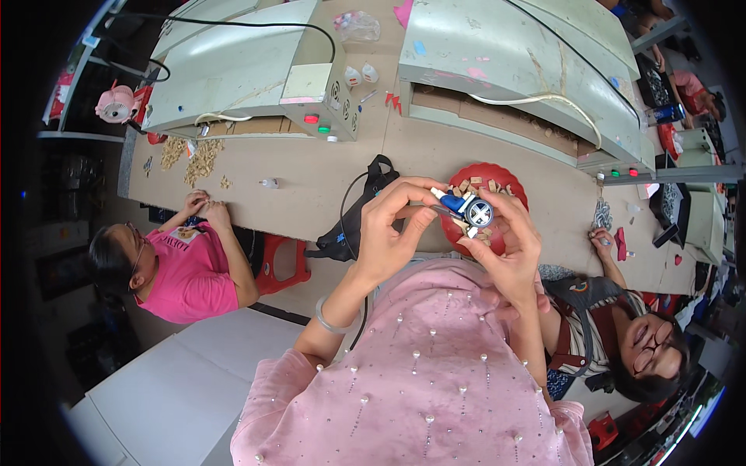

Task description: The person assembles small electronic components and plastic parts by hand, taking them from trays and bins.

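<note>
Head view: left hand (382, 233), right hand (514, 250) clamped on blue-white piece (467, 207) over red bowl (468, 172) near edge of table (303, 165)

Looking Down From the Wearer's Head Onto the Table (311, 163)

Riding on the wearer's head as the left half of a side-by-side fisheye pair, facing steeply downward and forward. Taking in the pink shirt (420, 373) from above along the bottom, then crossing the table's near edge and running on to the pale machine housings (233, 70) at the top. Viewing the left hand (381, 237) and right hand (509, 248) from close by, near mid-picture, around that near edge. Spreading wide enough to be including the table's left edge, bending straight lines toward a dark rim. Standing upright and unmirrored.
</note>
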`<state>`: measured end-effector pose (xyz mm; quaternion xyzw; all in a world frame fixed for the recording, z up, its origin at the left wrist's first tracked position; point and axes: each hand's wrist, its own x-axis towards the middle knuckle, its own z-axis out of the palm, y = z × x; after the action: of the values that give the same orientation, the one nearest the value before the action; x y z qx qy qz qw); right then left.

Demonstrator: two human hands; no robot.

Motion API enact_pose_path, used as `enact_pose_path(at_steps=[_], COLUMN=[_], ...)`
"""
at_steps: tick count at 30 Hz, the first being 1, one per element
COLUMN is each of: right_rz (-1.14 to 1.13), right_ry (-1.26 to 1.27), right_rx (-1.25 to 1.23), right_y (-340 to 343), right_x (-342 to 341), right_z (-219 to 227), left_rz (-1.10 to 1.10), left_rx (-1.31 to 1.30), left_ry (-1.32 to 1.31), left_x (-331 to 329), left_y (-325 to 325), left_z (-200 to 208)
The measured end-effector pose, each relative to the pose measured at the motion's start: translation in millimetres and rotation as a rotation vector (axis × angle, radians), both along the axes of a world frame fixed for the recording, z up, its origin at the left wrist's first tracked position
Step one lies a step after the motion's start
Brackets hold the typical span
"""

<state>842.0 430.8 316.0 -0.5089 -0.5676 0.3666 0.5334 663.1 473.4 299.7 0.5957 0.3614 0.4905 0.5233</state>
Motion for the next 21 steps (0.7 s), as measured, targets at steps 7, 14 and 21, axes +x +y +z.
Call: enact_pose_path(at_steps=[7,14,21], right_rz=[0.206,0.11,-0.04], right_ry=[0.24,0.038,0.627], right_rx=[-0.328,-0.298,-0.566], right_y=[0,-18,-46], right_x=[37,34,60], right_z=[-14,-41,-68], left_rz=[-0.064,-0.117,-0.302], left_rx=[-0.095,-0.326,-0.309], left_ry=[0.087,0.168,0.312], left_x=[23,37,80], left_y=[1,8,-3], left_z=[-12,-18,9])
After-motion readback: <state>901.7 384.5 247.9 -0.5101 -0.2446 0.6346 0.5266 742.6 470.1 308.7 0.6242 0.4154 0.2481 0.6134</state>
